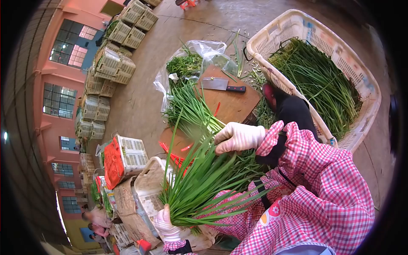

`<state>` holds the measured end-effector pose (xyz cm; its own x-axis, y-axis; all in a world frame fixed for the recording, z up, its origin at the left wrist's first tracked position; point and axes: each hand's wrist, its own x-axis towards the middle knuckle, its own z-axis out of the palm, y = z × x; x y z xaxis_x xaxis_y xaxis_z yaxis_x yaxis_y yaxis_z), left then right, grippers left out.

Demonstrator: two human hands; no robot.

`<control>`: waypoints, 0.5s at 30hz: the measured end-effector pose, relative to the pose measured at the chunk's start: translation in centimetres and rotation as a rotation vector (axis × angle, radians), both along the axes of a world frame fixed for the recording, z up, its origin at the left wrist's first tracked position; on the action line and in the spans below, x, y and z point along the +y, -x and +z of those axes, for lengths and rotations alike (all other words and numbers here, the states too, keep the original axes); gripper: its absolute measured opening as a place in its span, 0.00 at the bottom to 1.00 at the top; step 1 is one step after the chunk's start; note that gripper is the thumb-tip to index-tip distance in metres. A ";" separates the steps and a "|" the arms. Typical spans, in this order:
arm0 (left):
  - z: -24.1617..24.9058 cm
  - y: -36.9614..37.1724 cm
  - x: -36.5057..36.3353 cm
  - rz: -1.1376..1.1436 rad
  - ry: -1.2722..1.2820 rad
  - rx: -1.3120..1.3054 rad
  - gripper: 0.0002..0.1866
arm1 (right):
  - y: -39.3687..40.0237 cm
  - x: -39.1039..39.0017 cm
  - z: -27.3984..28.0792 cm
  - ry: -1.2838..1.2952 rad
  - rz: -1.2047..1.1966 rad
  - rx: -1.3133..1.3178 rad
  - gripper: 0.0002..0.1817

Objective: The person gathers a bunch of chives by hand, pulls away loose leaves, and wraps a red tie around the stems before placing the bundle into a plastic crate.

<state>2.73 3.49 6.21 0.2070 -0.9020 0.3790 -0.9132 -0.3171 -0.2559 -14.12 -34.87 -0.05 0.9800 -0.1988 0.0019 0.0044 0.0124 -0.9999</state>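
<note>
Because the long green leaves (195,182) span our gloved hands, we see the left hand (168,224) closed around one side, the right hand (239,138) partly curled against the other (its grip we cannot tell). Light, even support should keep them unbent, we judge. Right of the right hand, a knife (215,83) lies on a board (233,101).

Most of the left hand's fingers (166,211) are being hidden by long green leaves (204,178). The left sleeve (175,245) is being cut off by the lower edge; distant people (98,221) are being rendered too small for detail.
</note>
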 end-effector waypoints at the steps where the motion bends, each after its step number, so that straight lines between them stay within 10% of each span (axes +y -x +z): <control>1: -0.5 -0.3 0.1 -0.008 -0.011 0.030 0.35 | 0.7 0.0 1.0 -0.303 0.044 0.100 0.13; 6: -0.3 0.5 -3.1 -0.072 -0.002 0.113 0.33 | 1.0 0.4 0.6 -0.491 -0.472 -0.141 0.14; 9: -1.0 -0.3 -2.3 0.011 0.020 0.211 0.34 | 1.7 -3.5 -2.8 -1.129 -0.846 -0.371 0.14; 15: -1.7 -0.3 -1.9 0.019 0.150 0.284 0.34 | 8.2 -4.2 -3.3 -0.635 -0.051 -0.552 0.27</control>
